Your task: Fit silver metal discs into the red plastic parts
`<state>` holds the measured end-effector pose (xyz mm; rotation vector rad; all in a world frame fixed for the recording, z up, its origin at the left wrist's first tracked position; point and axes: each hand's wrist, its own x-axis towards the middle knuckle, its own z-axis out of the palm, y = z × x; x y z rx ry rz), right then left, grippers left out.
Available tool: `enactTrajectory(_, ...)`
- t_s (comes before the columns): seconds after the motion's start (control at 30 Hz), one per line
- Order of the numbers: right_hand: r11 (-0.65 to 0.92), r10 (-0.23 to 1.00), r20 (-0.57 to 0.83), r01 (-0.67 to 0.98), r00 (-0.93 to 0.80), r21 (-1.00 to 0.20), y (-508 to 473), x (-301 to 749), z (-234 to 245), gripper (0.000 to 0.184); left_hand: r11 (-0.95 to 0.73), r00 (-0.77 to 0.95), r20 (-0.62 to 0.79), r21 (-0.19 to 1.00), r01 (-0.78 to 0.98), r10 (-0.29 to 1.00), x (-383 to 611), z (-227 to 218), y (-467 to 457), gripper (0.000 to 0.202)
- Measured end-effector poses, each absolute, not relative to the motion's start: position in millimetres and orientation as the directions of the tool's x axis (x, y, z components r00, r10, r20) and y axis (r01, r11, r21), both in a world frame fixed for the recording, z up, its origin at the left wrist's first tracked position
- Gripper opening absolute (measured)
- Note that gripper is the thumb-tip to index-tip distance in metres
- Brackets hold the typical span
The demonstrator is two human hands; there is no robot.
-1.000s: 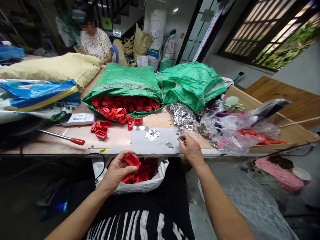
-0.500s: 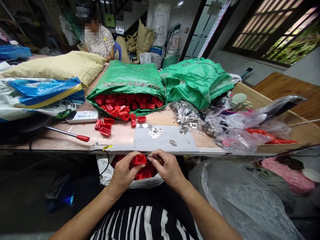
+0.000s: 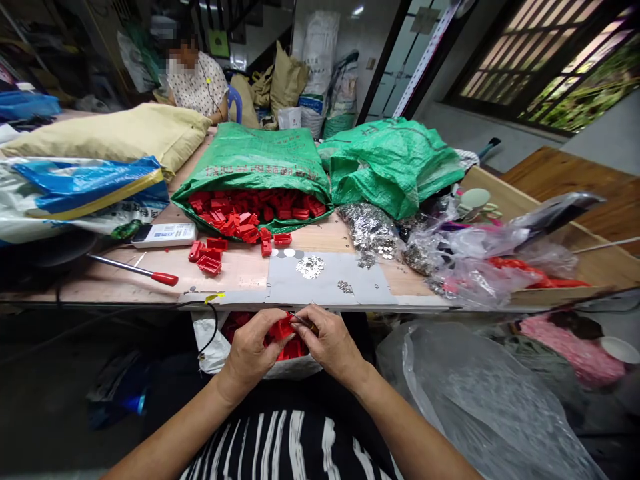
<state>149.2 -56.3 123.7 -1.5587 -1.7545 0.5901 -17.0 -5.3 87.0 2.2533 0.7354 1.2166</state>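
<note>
Pinching a red plastic part (image 3: 282, 327), my left grip (image 3: 250, 347) has it right here, thumb on the near side, just past the counter's front edge and above the open white sack (image 3: 210, 345)! Over on the other side, my right grip (image 3: 334, 343) is closed around a slim tool (image 3: 313, 327), its thin end pointing at the part; whether the tip touches, I cannot tell, fingers cover it. More red pieces (image 3: 296, 349) fill the sack below. Up on the counter (image 3: 240, 272), a grey sheet (image 3: 320, 287) carries a heap of silver discs (image 3: 311, 267) and, nearer its right side, a small cluster of metal bits (image 3: 345, 287). Behind, a green sack (image 3: 260, 157) lies mouth toward me, red parts spilling out, and a lever with a red handle (image 3: 165, 278) rests to the left!
</note>
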Motion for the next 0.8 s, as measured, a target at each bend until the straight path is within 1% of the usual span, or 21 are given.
enactTrajectory(0.1, 0.163, 0.979, 0.205, 0.631, -0.007, -0.758, -55, 147, 123, 0.006, -0.746, 0.438, 0.618, 0.626, 0.228, 0.653, -18, 86, -7, 0.032)
enactTrajectory(0.17, 0.149, 0.982, 0.189, 0.588, 0.007, -0.795, -56, 146, 122, 0.008, -0.733, 0.423, 0.612, 0.638, 0.234, 0.668, -19, 85, -8, 0.032)
enactTrajectory(0.27, 0.109, 0.993, 0.119, 0.459, -0.008, -0.882, -56, 149, 120, 0.016, -0.695, 0.398, 0.582, 0.671, 0.258, 0.709, -21, 83, -10, 0.033)
enactTrajectory(0.33, 0.060, 0.998, 0.054, 0.356, -0.026, -0.933, -55, 155, 118, 0.020, -0.673, 0.374, 0.568, 0.687, 0.275, 0.733, -22, 82, -11, 0.033)
enactTrajectory(0.4, -0.002, 1.000, -0.003, 0.267, -0.003, -0.964, -54, 162, 117, 0.023, -0.661, 0.358, 0.562, 0.694, 0.285, 0.745, -23, 82, -11, 0.033)
enactTrajectory(0.47, -0.053, 0.998, -0.046, 0.198, 0.038, -0.979, -52, 165, 117, 0.023, -0.666, 0.356, 0.569, 0.687, 0.289, 0.741, -22, 83, -11, 0.032)
enactTrajectory(0.53, -0.083, 0.996, -0.077, 0.146, 0.044, -0.986, -50, 163, 117, 0.023, -0.696, 0.366, 0.595, 0.657, 0.290, 0.715, -21, 84, -10, 0.032)
enactTrajectory(0.67, -0.126, 0.992, -0.127, 0.114, 0.002, -0.985, -48, 156, 117, 0.027, -0.752, 0.400, 0.640, 0.598, 0.278, 0.657, -20, 86, -10, 0.033)
enactTrajectory(0.8, -0.174, 0.982, -0.176, 0.038, -0.066, -0.984, -45, 155, 112, 0.034, -0.766, 0.439, 0.638, 0.600, 0.231, 0.632, -21, 85, -11, 0.034)
